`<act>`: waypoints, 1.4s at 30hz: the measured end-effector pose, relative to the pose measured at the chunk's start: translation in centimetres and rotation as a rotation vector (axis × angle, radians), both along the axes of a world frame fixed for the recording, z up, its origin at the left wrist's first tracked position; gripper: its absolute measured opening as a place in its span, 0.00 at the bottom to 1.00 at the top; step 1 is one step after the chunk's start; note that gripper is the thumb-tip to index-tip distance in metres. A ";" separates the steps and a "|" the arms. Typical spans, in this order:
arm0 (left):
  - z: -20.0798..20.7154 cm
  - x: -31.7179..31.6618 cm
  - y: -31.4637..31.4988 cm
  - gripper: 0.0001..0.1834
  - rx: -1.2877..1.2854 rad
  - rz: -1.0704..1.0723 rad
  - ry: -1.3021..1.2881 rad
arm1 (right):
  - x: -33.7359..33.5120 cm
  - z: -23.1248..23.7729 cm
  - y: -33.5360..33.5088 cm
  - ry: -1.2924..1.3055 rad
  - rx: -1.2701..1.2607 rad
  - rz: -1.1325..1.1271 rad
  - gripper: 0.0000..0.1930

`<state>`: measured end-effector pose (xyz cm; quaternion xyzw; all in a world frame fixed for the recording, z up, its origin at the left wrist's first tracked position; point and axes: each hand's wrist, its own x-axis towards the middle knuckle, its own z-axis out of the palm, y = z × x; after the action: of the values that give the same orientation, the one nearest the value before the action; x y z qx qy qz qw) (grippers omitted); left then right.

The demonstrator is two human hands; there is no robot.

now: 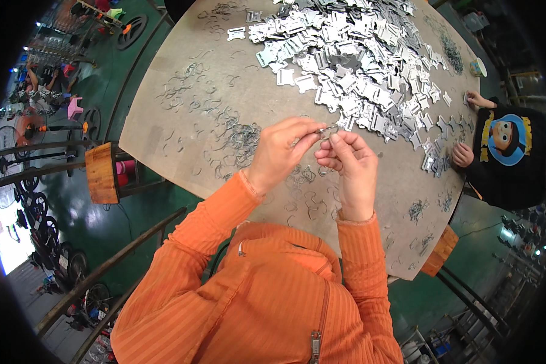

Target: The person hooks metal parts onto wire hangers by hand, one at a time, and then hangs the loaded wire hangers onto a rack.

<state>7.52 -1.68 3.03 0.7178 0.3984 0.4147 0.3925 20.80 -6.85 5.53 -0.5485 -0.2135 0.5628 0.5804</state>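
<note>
Silver plates (pixel 370 76) are heaped on the desk (pixel 148 128); a small metal piece (pixel 327 128) is pinched by left fingers (pixel 304 128) and right fingers (pixel 341 147).

Plates (pixel 370 73) heaped toward the table's (pixel 144 124) far edge.
Wire pieces (pixel 242 139) spread left of them; a cup (pixel 477 67) by the right edge, a stool (pixel 102 176) beside the left.

Workshop, worktable (pixel 148 130), heaped metal plates (pixel 358 67), green floor (pixel 97 221)
</note>
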 end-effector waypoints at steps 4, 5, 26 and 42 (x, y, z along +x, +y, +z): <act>-0.2 0.3 0.7 0.12 0.013 -0.014 -0.004 | 0.4 -0.2 0.5 0.074 -0.040 -0.026 0.08; -0.3 0.4 0.9 0.12 0.040 -0.022 -0.003 | 0.6 -0.3 0.6 0.109 -0.046 -0.020 0.08; -0.9 1.4 1.4 0.13 -0.019 -0.082 -0.013 | 1.6 -0.1 0.8 0.022 -0.068 0.001 0.08; -9.9 0.6 11.4 0.14 -0.048 -0.157 0.270 | 1.6 -0.6 -0.4 -0.232 0.278 -0.132 0.04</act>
<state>8.14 9.71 -6.87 0.7863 0.4002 0.2727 0.3836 22.36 -7.29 4.89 -0.5373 -0.3182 0.4215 0.6576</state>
